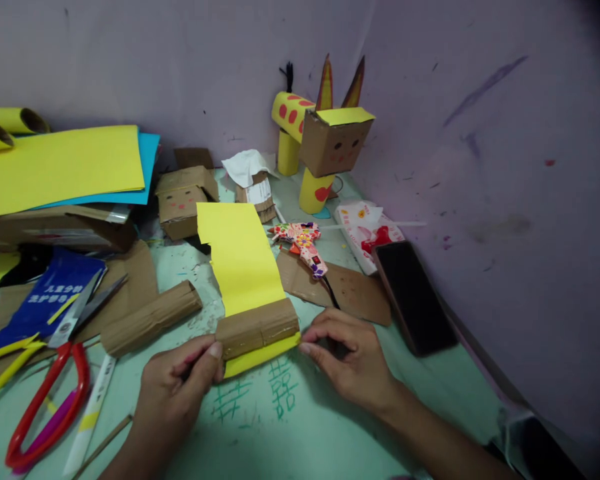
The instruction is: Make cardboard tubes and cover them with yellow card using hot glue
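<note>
Tube (257, 327) lay across yellow paper (243, 260).
Your left hand (180, 377) pinched its nine-o'clock end, right hand (355, 357) the paper's three-o'clock corner, likely for steadiness.

2 bare human hands, 1 left hand (180, 380), 1 right hand (347, 350), both left of the phone (415, 297); right hand is the nearer 1. slim fingers, rounded fingertips, short nails. left thumbnail (215, 349) visible, short, paler than the finger around it. faint creases over the knuckles. left forearm (137, 450), farther from the phone: bare where shown, short stretch, cut by frame. right forearm (420, 420), below the phone: bare too, slender, smooth outline, longer stretch visible, slightly wider away from wrist. dark material (545, 447) near it, also below the phone; blurry, can't tell if clothing.
</note>
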`<state>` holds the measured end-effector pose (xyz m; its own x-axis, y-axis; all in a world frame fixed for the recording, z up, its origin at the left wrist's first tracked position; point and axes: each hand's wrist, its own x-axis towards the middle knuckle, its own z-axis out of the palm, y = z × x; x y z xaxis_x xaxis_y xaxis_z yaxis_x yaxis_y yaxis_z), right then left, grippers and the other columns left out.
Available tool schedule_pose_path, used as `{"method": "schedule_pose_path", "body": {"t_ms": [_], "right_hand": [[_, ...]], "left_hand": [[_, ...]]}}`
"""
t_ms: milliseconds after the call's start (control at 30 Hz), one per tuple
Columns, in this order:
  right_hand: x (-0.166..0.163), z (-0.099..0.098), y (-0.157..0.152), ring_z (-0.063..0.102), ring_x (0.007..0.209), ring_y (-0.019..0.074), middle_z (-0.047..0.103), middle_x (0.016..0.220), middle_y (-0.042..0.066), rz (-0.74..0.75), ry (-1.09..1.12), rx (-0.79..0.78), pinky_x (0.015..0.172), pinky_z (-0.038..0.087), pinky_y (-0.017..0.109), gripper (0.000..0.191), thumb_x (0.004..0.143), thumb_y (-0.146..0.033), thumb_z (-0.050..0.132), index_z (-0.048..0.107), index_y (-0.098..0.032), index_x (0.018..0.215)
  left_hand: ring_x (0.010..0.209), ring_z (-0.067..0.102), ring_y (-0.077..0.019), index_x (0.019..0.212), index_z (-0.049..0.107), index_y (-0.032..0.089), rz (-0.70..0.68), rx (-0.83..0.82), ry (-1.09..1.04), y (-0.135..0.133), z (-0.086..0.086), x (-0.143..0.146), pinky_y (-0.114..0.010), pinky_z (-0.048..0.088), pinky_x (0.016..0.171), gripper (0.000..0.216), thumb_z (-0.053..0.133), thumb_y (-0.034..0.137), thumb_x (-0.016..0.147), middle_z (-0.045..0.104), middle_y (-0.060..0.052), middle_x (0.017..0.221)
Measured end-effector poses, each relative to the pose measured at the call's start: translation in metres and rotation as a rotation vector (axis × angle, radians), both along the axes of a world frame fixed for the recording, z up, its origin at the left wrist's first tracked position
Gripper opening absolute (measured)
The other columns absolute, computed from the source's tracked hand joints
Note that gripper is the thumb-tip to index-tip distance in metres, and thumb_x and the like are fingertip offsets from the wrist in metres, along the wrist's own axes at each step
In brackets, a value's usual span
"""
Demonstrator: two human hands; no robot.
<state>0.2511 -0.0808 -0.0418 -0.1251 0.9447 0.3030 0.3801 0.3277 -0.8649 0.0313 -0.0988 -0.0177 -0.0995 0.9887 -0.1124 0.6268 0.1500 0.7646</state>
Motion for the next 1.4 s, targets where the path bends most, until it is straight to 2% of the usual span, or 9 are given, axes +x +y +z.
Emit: {"method": "schedule_pose_path", "body": {"t_ms": [133,367,567,733,967,1400], "right_hand": [[0.001,0.0,0.0,0.055,0.052,0.0124,0.063,0.061,0.002,0.011,0.009,0.066,0.047,0.04,0.023,0.008,0.072,-0.012,0.067,0.068,-0.017,0.066],[0.005,-0.002,-0.003,0.059,0.056,0.0144,0.064,0.062,0.003,0.071,-0.021,0.093,0.052,0.044,0.025,0.008,0.072,-0.011,0.065,0.068,-0.016,0.067],[0.005,0.0,-0.004,0.059,0.058,0.0141,0.065,0.064,0.003,0.067,-0.038,0.071,0.053,0.045,0.025,0.01,0.073,-0.01,0.063,0.067,-0.017,0.068],[0.004,0.001,-0.003,0.059,0.057,0.014,0.064,0.062,0.004,0.036,-0.028,0.09,0.052,0.044,0.024,0.009,0.069,-0.008,0.065,0.067,-0.016,0.067],[0.003,-0.001,-0.004,0.057,0.054,0.0143,0.062,0.059,0.003,-0.02,-0.022,0.129,0.051,0.042,0.025,0.009,0.069,-0.009,0.066,0.065,-0.016,0.064],[0.002,0.002,-0.004,0.055,0.051,0.0131,0.061,0.056,0.002,-0.055,-0.006,0.158,0.048,0.041,0.024,0.01,0.067,-0.007,0.066,0.065,-0.016,0.062]], "left_hand": [[0.041,0.038,-0.0106,0.046,0.048,0.021,0.008,-0.036,0.015,-0.002,0.004,-0.001,-0.022,0.031,0.045,0.04,0.047,0.043,0.079,0.041,0.006,0.04],[0.043,0.045,-0.0112,0.048,0.052,0.021,-0.1,-0.097,0.027,-0.002,-0.002,-0.011,-0.02,0.033,0.043,0.041,0.045,0.044,0.081,0.048,0.004,0.042],[0.039,0.047,-0.0104,0.05,0.054,0.022,-0.219,0.058,0.147,0.0,-0.007,-0.013,-0.019,0.033,0.039,0.037,0.046,0.038,0.082,0.051,0.005,0.041],[0.036,0.047,-0.0092,0.05,0.055,0.022,-0.255,0.182,0.207,-0.002,-0.006,-0.01,-0.018,0.033,0.039,0.034,0.048,0.033,0.081,0.053,0.006,0.04],[0.038,0.049,-0.0096,0.05,0.056,0.022,-0.227,0.151,0.19,-0.005,-0.005,-0.009,-0.018,0.035,0.04,0.035,0.049,0.034,0.081,0.053,0.006,0.04],[0.04,0.052,-0.0081,0.052,0.054,0.021,-0.319,0.206,0.191,-0.003,-0.003,-0.009,-0.016,0.035,0.042,0.034,0.047,0.03,0.083,0.053,0.006,0.043]]}}
